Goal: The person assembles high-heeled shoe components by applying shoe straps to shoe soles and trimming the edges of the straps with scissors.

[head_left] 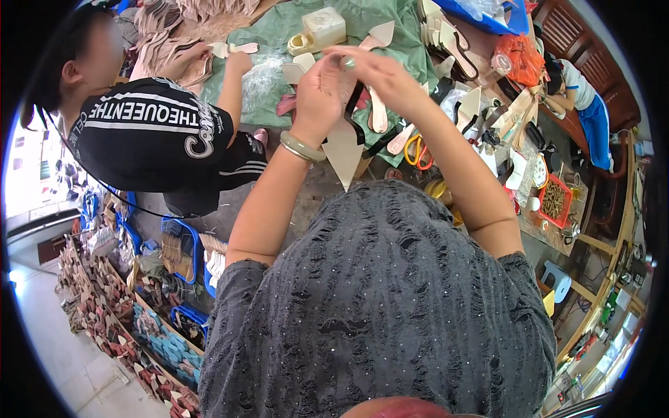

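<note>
A pale, pointed shoe insole (343,157) with a black strip along its side points toward my chest. My left hand (320,94), below a jade-like bangle (302,147), is closed round its upper part. My right hand (382,78) bends over the same end, its fingers pressed together on the piece; the fingertips are partly hidden. Just beyond, another insole (377,35) lies on a green cloth (268,28). A pinkish insole (378,111) is beside my right hand. A squarish plastic container (325,28) and a small yellowish cup (300,44) stand past my left hand.
At left a co-worker in black (153,132) handles an insole (233,49). Right of my arm are orange-handled scissors (418,153), an orange-red basket (555,200) and a red plastic bag (519,61). Another person (582,87) works at far right. Blue chairs (180,247) stand behind the co-worker.
</note>
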`<state>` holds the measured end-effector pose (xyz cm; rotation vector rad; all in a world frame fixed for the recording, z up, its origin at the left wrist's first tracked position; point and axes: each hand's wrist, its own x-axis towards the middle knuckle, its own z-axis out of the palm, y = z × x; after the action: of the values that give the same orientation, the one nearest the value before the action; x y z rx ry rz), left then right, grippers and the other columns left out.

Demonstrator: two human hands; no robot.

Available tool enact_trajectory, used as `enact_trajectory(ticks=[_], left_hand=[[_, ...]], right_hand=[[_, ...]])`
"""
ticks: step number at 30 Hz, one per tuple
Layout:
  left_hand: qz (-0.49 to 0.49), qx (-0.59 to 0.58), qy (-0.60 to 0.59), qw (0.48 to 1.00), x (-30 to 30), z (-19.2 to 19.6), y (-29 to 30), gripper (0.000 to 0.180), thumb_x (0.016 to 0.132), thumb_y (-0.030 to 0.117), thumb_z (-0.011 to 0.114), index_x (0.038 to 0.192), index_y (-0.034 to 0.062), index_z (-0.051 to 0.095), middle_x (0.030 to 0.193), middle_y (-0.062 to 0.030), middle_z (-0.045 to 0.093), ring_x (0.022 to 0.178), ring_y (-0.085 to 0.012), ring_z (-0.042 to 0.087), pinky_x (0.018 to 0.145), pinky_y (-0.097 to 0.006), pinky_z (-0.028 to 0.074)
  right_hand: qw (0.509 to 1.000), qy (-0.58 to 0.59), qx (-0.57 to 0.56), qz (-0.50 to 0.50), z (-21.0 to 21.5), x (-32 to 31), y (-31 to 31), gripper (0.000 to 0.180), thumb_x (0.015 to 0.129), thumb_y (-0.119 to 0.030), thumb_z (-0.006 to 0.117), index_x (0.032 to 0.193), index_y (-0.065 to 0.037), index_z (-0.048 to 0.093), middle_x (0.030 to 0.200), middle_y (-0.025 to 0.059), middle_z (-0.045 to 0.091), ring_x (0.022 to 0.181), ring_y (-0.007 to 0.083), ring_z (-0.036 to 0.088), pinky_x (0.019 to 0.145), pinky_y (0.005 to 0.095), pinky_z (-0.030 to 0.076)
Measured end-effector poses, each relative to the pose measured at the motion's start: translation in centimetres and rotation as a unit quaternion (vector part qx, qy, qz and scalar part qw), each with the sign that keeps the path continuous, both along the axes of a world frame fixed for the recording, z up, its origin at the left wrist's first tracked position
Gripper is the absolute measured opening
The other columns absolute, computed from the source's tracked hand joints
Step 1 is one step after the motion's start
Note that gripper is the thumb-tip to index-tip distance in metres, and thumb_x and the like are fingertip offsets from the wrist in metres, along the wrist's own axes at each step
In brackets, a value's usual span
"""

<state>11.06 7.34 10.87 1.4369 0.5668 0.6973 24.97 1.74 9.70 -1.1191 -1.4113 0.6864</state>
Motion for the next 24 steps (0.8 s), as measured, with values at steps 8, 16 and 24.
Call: enact_trajectory(ticks=[8,16,24], left_hand=[[0.056,0.051,0.029,0.997,-1.2,-2.7,2.3,0.066,0.095,0.057,0.027,0.124,0.0009,0.047,0.106,-0.0066,0.058,0.092,-0.0133,0.057,0.076,-0.027,0.048],[-0.159,-0.472,-0.119,0.859,-1.8,-1.5,0.7,0.086,0.084,0.074,0.022,0.129,0.0037,0.043,0.117,-0.013,0.059,0.105,-0.0245,0.058,0.088,-0.037,0.047],[-0.098,-0.371,-0.161,0.909,-1.5,-3.6,1.6,0.065,0.09,0.064,0.028,0.115,0.0075,0.047,0.087,-0.0064,0.055,0.075,-0.0168,0.054,0.074,-0.033,0.05]], right_hand=[[0.999,0.034,0.019,-0.027,1.2,-1.3,0.2,0.03,0.093,-0.019,0.051,0.12,-0.011,0.059,0.12,0.0038,0.061,0.112,0.0167,0.054,0.095,0.0306,0.041],[0.892,-0.38,0.239,0.049,0.4,-5.0,-2.8,0.039,0.07,-0.008,0.065,0.108,-0.014,0.062,0.126,0.0001,0.055,0.119,0.0252,0.049,0.095,0.0413,0.039],[0.932,-0.308,0.077,-0.178,-4.4,-4.1,-7.4,0.039,0.072,-0.001,0.06,0.11,-0.009,0.06,0.121,0.0109,0.054,0.108,0.0301,0.052,0.092,0.0383,0.041]])
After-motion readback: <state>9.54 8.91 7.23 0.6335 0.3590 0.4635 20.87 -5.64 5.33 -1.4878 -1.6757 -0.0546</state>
